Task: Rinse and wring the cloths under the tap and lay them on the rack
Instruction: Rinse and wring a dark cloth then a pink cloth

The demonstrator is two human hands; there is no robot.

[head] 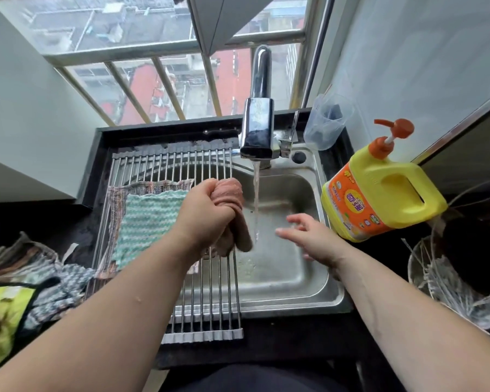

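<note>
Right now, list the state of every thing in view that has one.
tap, running, stream falling into the sink.
pink cloth, bunched up, gripped in the left hand beside the stream.
right hand, open, holding nothing, over the sink.
green cloth, spread flat on the rack, atop a striped cloth.
rack, unrolled across the sink's left side.
soap bottle, standing right of the sink.

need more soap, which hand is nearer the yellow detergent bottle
Right. The right hand hovers open just beside the detergent bottle; the left hand grips the pink cloth across the water stream, farther off.
</note>
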